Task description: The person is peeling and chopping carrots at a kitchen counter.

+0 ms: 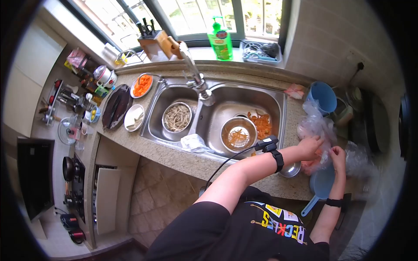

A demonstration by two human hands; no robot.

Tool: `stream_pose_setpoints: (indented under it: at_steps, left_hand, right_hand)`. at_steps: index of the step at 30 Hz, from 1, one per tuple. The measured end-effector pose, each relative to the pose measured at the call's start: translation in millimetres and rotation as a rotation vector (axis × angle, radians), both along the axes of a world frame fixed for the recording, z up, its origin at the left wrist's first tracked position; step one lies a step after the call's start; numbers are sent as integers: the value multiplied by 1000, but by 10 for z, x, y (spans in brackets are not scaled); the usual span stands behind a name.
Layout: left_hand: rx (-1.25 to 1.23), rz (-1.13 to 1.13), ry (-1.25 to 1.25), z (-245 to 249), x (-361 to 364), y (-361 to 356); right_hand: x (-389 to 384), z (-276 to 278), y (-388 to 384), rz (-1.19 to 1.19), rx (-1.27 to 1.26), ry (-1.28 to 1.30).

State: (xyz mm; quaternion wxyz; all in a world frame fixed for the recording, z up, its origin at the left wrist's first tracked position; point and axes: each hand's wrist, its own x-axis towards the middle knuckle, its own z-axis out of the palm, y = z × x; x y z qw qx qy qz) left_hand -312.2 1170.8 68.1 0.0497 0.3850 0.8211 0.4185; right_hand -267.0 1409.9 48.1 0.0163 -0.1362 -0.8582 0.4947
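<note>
On the counter right of the sink, my left hand (310,148) has its fingers closed on a crumpled clear plastic bag (316,122). Close beside it, my right hand (338,157) pinches the same thin plastic. Something pinkish-orange (310,164) shows beneath my hands, partly covered by the bag. A blue pan-like scoop with a handle (322,183) lies under my right wrist. More clear plastic (359,158) is bunched to the right. The rim of a metal bowl (291,169) peeks out below my left forearm.
A metal bowl (238,134) with orange peelings sits in the right basin, more peelings (262,125) beside it. The left basin holds a bowl of pale strips (177,117). A blue container (322,98) stands behind the bags. Cut orange pieces (142,85) fill a dish at left.
</note>
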Motion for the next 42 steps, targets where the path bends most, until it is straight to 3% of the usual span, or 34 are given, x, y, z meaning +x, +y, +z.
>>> stream_pose_setpoints:
  at_steps: [1, 4, 8, 13, 16, 18, 20, 24, 28, 30, 32, 34, 38, 40, 41, 42]
  left_hand:
    - [80, -32, -9, -143, -33, 101]
    - [-172, -122, -258, 1, -121, 183]
    - [-31, -65, -226, -161, -179, 270]
    - [109, 94, 76, 103, -185, 237]
    - [125, -54, -45, 395, -92, 285]
    - [108, -115, -111, 282, -66, 357]
    - [-81, -177, 100, 253, 15, 370]
    - [-65, -47, 5, -100, -104, 364]
    - [131, 94, -168, 272, -201, 213]
    - [140, 85, -78, 187, -312, 162]
    - [175, 169, -187, 76, -385, 130]
    - [178, 152, -125, -12, -414, 114]
    - [139, 165, -262, -63, -395, 114]
    - [174, 174, -334, -85, -383, 105]
    - [201, 199, -413, -116, -379, 93]
    - [230, 224, -492, -142, -375, 88]
  right_hand:
    - [-1, -6, -21, 12, 5, 41]
    - [38, 77, -137, -52, 56, 220]
    - [171, 277, -252, -206, 89, 258]
    - [409, 228, -146, -351, -189, 212]
    - [458, 346, -198, -316, -295, 214]
    - [441, 384, -220, -280, -305, 280]
    - [397, 358, -200, -314, -295, 299]
    - [352, 317, -108, -397, -538, 304]
    - [386, 471, -152, -592, -741, 299]
    - [435, 572, -187, -565, -781, 283]
    - [456, 539, -191, -539, -823, 264]
    - [456, 377, -143, -394, -991, 131]
    - [506, 212, -133, -295, -876, -63]
    - [527, 207, -168, -146, -653, -166]
    - [520, 180, -190, -149, -657, -169]
    - [495, 148, -213, -72, -448, -147]
